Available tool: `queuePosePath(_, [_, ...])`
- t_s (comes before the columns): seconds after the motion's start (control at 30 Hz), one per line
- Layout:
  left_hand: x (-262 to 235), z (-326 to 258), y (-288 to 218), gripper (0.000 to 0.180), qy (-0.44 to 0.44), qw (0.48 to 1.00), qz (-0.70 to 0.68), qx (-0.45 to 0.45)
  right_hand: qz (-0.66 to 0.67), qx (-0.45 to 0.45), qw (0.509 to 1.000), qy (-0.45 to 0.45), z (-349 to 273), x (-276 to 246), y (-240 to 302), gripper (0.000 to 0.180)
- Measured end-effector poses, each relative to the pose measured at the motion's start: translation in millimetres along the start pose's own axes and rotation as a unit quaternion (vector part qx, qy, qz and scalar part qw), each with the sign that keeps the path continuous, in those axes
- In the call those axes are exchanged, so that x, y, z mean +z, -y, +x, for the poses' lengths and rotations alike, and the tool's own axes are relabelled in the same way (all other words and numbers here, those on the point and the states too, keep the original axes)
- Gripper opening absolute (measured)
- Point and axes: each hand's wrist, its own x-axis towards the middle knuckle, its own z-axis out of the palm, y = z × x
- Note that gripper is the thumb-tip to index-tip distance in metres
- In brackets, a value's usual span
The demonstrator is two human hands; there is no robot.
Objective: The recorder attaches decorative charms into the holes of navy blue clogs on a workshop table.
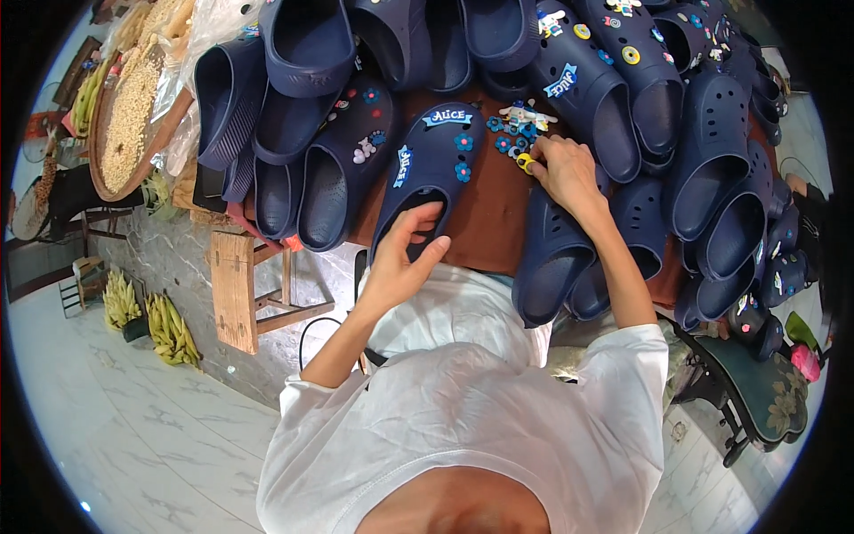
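Note:
A navy clog (434,147) lies toe away on the brown table. Two blue-and-white lettered banner charms and two blue flower charms are fixed to it. My left hand (405,254) rests over its heel opening, thumb and fingers apart, not gripping it. To the right is a small pile of loose shoe charms (523,125) in blue, white and yellow. My right hand (565,173) is at the pile's near edge, fingertips pinched at a round yellow charm (525,163). Part of that charm is hidden by the fingers.
Undecorated navy clogs (553,245) lie right of the brown tabletop (485,222). Charm-covered clogs (569,71) are heaped behind, with more clogs (311,44) stacked at left. A wooden stool (236,289) and a tray of pale kernels (129,133) stand left. A dark chair (756,392) is at right.

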Motion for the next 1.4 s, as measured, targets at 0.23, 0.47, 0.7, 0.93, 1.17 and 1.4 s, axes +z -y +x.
queuePosePath(0.23, [31.9, 33.2, 1.4, 0.056, -0.087, 0.967, -0.223, -0.087, -0.005, -0.008, 1.0, 0.003, -1.6, 0.0, 1.8, 0.027])
queuePosePath(0.47, [44.9, 54.1, -17.6, 0.044, -0.121, 0.909, -0.377, -0.129, 0.048, -0.015, 0.999, 0.011, -2.2, -9.5, 7.1, 0.029])
queuePosePath(0.7, [47.5, 52.9, -18.7, 0.028, -0.146, 0.906, -0.38, -0.119, 0.332, -0.089, 0.937, 0.053, -13.3, -22.1, 38.6, 0.039])
queuePosePath(0.93, [49.2, 32.1, -21.6, 0.015, -0.15, 0.887, -0.421, -0.114, 0.297, -0.13, 0.946, 0.027, -38.1, -29.4, 75.5, 0.047])
queuePosePath(1.17, [54.1, 20.9, -31.3, 0.012, -0.177, 0.878, -0.429, -0.118, 0.19, -0.136, 0.969, -0.075, -62.1, -16.8, 95.6, 0.053])
queuePosePath(1.4, [61.9, 11.8, -24.2, 0.019, -0.161, 0.88, -0.429, -0.127, 0.219, -0.106, 0.967, -0.077, -73.8, -10.8, 95.4, 0.049])
